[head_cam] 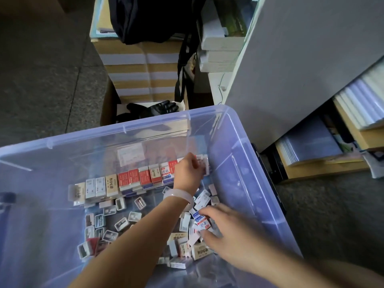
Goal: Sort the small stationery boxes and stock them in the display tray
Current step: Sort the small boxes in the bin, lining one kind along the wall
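Note:
A large clear plastic bin (pixel 239 129) holds many small stationery boxes. A neat row of upright boxes (pixel 133 180), white, tan and red, runs across its far side. Loose boxes (pixel 116 223) lie scattered on the bin floor. My left hand (pixel 188 173), with a pale bangle on the wrist, reaches to the right end of the row and pinches a small red and white box (pixel 204 165) there. My right hand (pixel 226 231) is lower right in the bin, its fingers curled round a blue and white box (pixel 200 222) in the loose pile.
Behind the bin stands a stack of brown and white cartons (pixel 141 65) with a black bag (pixel 153 17) on top and a black glove (pixel 155 110) below. A grey cabinet (pixel 301 69) with shelves of paper (pixel 332 142) rises at the right. Dark stone floor lies left.

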Demonstrator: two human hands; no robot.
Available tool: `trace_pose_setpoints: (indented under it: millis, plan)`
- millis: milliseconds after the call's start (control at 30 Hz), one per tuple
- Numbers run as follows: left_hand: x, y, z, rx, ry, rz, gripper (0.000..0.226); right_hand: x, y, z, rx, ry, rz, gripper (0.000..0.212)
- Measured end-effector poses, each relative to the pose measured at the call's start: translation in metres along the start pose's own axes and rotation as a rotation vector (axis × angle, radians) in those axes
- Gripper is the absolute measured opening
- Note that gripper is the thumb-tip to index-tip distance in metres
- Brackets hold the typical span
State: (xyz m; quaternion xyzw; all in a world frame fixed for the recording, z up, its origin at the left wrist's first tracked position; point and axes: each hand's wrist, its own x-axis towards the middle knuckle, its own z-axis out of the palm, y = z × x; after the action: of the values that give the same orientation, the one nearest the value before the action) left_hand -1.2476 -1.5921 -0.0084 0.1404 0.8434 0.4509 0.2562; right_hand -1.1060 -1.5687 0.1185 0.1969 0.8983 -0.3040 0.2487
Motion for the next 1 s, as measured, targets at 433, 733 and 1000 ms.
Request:
trace_pose_setpoints:
  millis: [433,733,1000]
  plan:
    - [0.012,-0.026,-0.015,1.11,-0.22,1.181,0.036,0.015,0.009,-0.004,0.387,0.03,-0.007,0.049]
    - [0.014,-0.022,-0.001,1.12,-0.17,1.028,0.039,0.016,0.001,-0.006,0.419,0.045,-0.032,0.044]
    - [0.014,-0.02,0.001,1.056,-0.051,1.118,0.028,0.019,0.001,-0.007,0.436,0.058,-0.026,0.041]
